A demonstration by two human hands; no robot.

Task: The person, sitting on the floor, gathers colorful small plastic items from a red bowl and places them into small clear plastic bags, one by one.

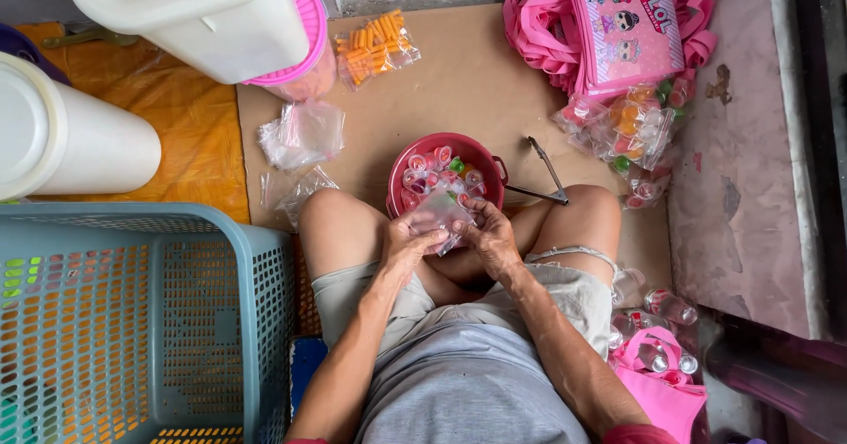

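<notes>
I sit cross-legged on the floor, looking down. My left hand (408,243) and my right hand (490,236) together hold a small clear plastic bag (438,216) with a few small colourful pieces inside, just above my legs. Right behind the bag sits a red bowl (488,164) filled with several small jelly cups in pink, green and clear wrappers. Both hands pinch the bag's edges, left on its left side, right on its right.
A blue-grey mesh basket (265,320) stands at my left. White containers (71,140) lie at the upper left. Empty clear bags (302,134), a bag of orange snacks (375,47), metal tongs (547,175), filled bags (631,126) and pink tote bags (618,25) lie around.
</notes>
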